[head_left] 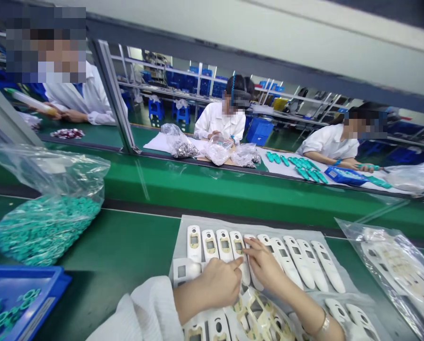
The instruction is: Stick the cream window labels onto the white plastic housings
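Note:
A row of long white plastic housings with rectangular windows lies across a pale sheet in front of me. Cream-coloured pieces surround the windows of several housings on the left side of the row. My left hand is closed, its index finger reaching to a housing near the middle; what its fingers pinch, if anything, is hidden. Fingers of my right hand are spread over the neighbouring housing and touch it near the top. Below both hands sits a pile of cream-and-white curved pieces.
On the left are a clear bag of green rings and a blue tray with more rings. A clear bag of white parts lies right. Beyond a green divider, several people in white coats work with bags and green parts.

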The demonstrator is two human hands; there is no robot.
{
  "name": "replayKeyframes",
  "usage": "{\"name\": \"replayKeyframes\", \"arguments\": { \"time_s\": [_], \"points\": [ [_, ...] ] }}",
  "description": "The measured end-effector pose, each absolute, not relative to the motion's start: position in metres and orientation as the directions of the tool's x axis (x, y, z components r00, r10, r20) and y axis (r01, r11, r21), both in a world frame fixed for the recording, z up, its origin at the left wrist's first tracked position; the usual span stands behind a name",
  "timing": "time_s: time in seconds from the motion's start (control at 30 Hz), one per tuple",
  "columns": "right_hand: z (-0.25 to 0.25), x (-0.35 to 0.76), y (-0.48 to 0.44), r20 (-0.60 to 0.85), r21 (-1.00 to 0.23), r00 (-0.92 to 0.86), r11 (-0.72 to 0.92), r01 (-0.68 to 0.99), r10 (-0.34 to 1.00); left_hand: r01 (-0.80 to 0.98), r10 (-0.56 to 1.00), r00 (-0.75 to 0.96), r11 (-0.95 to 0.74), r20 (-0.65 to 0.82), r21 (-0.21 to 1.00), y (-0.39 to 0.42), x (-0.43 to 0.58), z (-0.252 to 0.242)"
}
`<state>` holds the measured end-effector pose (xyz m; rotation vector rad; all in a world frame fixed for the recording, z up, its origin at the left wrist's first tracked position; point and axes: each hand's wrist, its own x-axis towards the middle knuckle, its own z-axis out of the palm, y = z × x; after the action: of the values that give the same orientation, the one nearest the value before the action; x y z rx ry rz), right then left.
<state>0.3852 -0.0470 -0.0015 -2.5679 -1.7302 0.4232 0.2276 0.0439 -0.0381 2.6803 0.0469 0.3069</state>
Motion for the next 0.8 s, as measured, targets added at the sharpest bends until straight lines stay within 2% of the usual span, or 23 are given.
{"name": "replayKeyframes", "arguments": {
  "time_s": [0.13, 0.27, 0.33, 0.53, 0.67, 0.73, 0.8],
  "points": [
    [0.014, 0.381, -0.056, -0.21, -0.408, 0.408, -0.459, 0.79, 0.889, -0.019, 0.102, 0.978, -0.826, 0.181, 0.564, 0.048, 0.225, -0.031],
    [0.051, 0.355, -0.076, -0.258, -0.534, 0.345, -0.431, 0.727, 0.902, -0.057, 0.107, 0.971, -0.766, 0.216, 0.64, 0.052, 0.218, -0.018],
    [0.066, 0.338, -0.085, -0.294, -0.541, 0.327, -0.439, 0.718, 0.898, -0.078, 0.108, 0.968, -0.729, 0.227, 0.68, 0.052, 0.215, -0.011],
    [0.087, 0.308, -0.096, -0.223, -0.5, 0.398, -0.455, 0.736, 0.89, -0.158, 0.048, 0.974, -0.561, 0.223, 0.812, 0.052, 0.202, 0.006],
    [0.092, 0.308, -0.102, -0.18, -0.496, 0.433, -0.461, 0.735, 0.883, -0.211, 0.02, 0.973, -0.335, 0.231, 0.918, 0.058, 0.191, 0.012],
    [0.091, 0.308, -0.107, -0.125, -0.473, 0.433, -0.437, 0.765, 0.893, -0.195, 0.012, 0.979, -0.196, 0.201, 0.961, 0.059, 0.189, 0.013],
    [0.089, 0.305, -0.111, -0.004, -0.41, 0.391, -0.358, 0.839, 0.921, -0.149, 0.018, 0.988, -0.109, 0.152, 0.983, 0.057, 0.19, 0.012]
  ]
}}
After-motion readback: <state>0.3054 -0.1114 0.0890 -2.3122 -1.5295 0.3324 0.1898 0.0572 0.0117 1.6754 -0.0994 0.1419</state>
